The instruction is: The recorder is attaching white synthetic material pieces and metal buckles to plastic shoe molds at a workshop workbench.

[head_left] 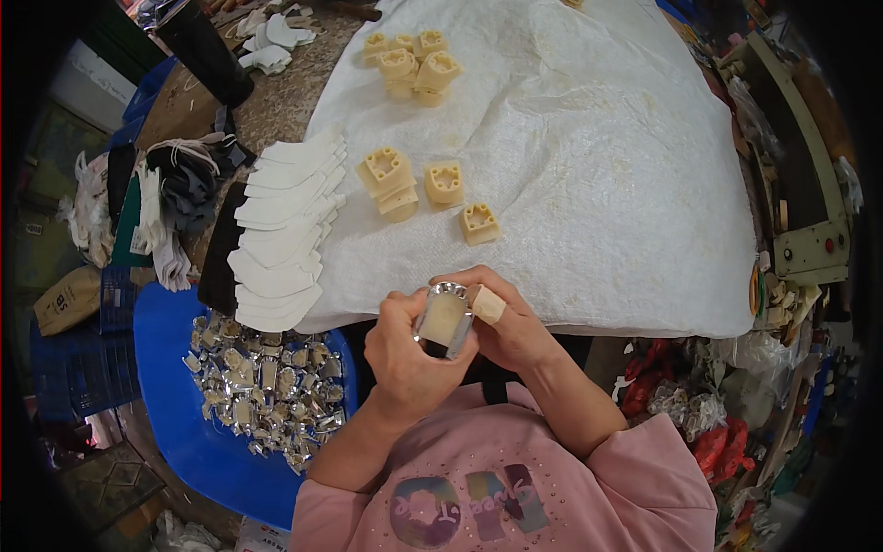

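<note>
Both my hands hold one small shiny silver-rimmed piece [444, 320] with a cream inside, just above my lap. My left hand [405, 354] cups it from the left and below. My right hand [510, 322] pinches it from the right; its thumb wears a beige wrap. Beyond them on the white woven sheet [598, 156] lie cream blocks [428, 189] with star-shaped holes, and a second cluster of such blocks [414, 66] sits farther back.
A blue tub [189, 442] at my left holds several shiny silver pieces [262, 386]. White flat cut shapes [285, 230] lie fanned along the sheet's left edge. Gloves and cloth [170, 207] pile farther left. A machine [809, 248] and clutter stand at right.
</note>
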